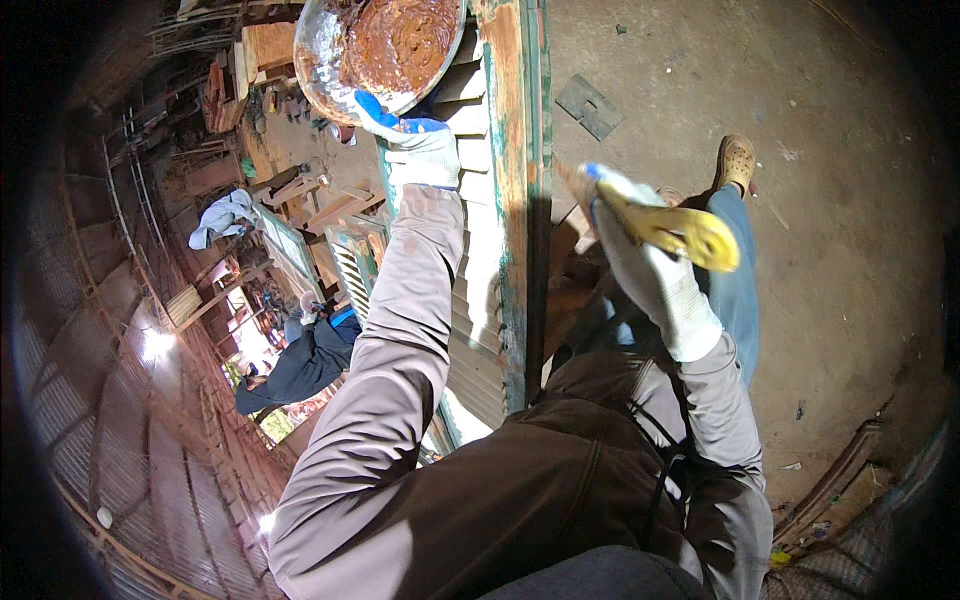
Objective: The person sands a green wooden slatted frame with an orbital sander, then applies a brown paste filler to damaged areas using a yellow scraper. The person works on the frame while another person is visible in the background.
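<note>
My left hand (418,152), in a white glove with blue finger coating, grips the near rim of a metal bowl (318,70). Thick, wet brown paste (405,45) fills much of that bowl. My right hand (645,275), gloved alike, is closed round a tool with a yellow handle (700,238) that has a hole in its end. The working end points up and left, small and blurred, so its kind is unclear. Between my arms stands a louvered wooden shutter (512,130) with worn green paint and bare wood on its frame. The bowl is over its left side.
A flat grey plate (590,107) lies on the dirt floor to the right. My foot in a tan clog (736,160) is beyond the right hand. At left, a person in dark clothes (300,365) is among wooden frames, timber pieces (270,45) and another louvered shutter (350,265).
</note>
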Tool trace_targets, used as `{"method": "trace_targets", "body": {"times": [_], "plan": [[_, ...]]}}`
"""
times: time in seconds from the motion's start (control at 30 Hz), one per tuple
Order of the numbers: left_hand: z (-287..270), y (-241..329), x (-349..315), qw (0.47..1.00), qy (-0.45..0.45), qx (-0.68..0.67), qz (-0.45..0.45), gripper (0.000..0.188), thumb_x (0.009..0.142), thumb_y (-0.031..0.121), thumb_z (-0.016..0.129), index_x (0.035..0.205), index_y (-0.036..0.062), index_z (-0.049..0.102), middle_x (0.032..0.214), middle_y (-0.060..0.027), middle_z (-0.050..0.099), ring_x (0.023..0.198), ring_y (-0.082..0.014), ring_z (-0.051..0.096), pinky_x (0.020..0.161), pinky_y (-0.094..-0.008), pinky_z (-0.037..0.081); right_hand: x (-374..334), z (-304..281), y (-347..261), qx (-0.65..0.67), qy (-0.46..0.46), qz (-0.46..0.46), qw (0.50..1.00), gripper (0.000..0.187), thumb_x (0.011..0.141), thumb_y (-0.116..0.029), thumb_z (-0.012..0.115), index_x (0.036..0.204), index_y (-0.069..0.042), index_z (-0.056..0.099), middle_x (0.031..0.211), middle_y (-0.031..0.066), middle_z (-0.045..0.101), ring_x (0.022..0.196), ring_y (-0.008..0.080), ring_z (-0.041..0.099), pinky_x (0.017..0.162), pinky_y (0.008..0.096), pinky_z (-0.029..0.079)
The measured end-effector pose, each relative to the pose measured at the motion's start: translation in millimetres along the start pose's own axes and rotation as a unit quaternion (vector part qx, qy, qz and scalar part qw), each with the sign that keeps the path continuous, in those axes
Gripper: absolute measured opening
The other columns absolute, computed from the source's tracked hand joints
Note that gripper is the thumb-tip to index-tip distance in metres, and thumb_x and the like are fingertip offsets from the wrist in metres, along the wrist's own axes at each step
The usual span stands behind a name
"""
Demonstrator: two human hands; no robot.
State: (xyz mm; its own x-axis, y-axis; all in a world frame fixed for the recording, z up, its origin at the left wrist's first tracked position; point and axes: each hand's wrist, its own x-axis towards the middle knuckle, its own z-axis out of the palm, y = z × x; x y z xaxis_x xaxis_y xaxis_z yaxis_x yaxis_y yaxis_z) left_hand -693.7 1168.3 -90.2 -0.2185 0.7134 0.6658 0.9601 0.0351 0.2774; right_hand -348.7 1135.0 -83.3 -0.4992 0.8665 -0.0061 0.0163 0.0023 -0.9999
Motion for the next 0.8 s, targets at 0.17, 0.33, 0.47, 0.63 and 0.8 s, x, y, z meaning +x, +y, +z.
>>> {"method": "trace_targets", "body": {"times": [0.17, 0.33, 0.47, 0.63, 0.8], "plan": [[8.7, -1.3, -3.9, 1.0, 0.002, -0.006, 0.005, 0.074, 0.094, 0.029, 0.059, 0.156, 0.0087, 0.024, 0.148, -0.0176, 0.04, 0.128, -0.0283, 0.05, 0.104, -0.0424, 0.047, 40.1, 28.9, 38.7, 0.016, 0.146, -0.075, 0.986, 0.028, 0.099, -0.013, 0.061, 0.125, -0.003, 0.063, 0.115, 0.0151, 0.069, 0.105, 0.0256, 0.068, 0.09, 0.0339, 0.053], [6.1, -2.1, -7.3, 1.0, 0.008, 0.004, 0.005, 0.074, 0.095, 0.028, 0.059, 0.157, 0.0088, 0.023, 0.148, -0.0176, 0.04, 0.128, -0.0278, 0.049, 0.104, -0.0417, 0.047, 60.2, 52.6, 41.8, 0.257, 0.11, -0.006, 0.96, 0.046, 0.103, -0.032, 0.06, 0.137, -0.002, 0.053, 0.133, 0.0042, 0.063, 0.122, 0.0133, 0.059, 0.1, 0.0332, 0.049], [4.1, -2.3, -11.4, 1.0, 0.008, 0.009, 0.005, 0.074, 0.095, 0.027, 0.058, 0.157, 0.0088, 0.023, 0.149, -0.0176, 0.039, 0.128, -0.0274, 0.049, 0.104, -0.0411, 0.046, 76.8, 50.4, 48.1, -0.066, 0.102, -0.09, 0.988, 0.044, 0.095, -0.024, 0.065, 0.135, -0.009, 0.055, 0.132, 0.0045, 0.063, 0.117, 0.0227, 0.06, 0.088, 0.0359, 0.054], [-3.7, -3.1, -12.4, 1.0, 0.009, 0.02, 0.002, 0.074, 0.095, 0.026, 0.058, 0.157, 0.0089, 0.022, 0.149, -0.0175, 0.039, 0.129, -0.027, 0.049, 0.104, -0.0404, 0.046, 83.8, 57.9, 27.2, -0.231, 0.16, -0.212, 0.936, 0.05, 0.083, -0.018, 0.066, 0.132, -0.014, 0.056, 0.124, 0.0041, 0.062, 0.104, 0.0289, 0.06, 0.078, 0.0407, 0.055], [1.6, -5.3, -14.8, 1.0, 0.003, 0.025, 0.002, 0.074, 0.096, 0.025, 0.057, 0.158, 0.009, 0.021, 0.149, -0.0175, 0.038, 0.129, -0.0265, 0.048, 0.105, -0.0397, 0.046, 69.0, 34.1, 4.5, -0.184, 0.021, -0.188, 0.965, 0.044, 0.083, -0.018, 0.067, 0.125, -0.009, 0.057, 0.115, 0.0089, 0.059, 0.102, 0.0302, 0.06, 0.076, 0.0405, 0.054]]}}
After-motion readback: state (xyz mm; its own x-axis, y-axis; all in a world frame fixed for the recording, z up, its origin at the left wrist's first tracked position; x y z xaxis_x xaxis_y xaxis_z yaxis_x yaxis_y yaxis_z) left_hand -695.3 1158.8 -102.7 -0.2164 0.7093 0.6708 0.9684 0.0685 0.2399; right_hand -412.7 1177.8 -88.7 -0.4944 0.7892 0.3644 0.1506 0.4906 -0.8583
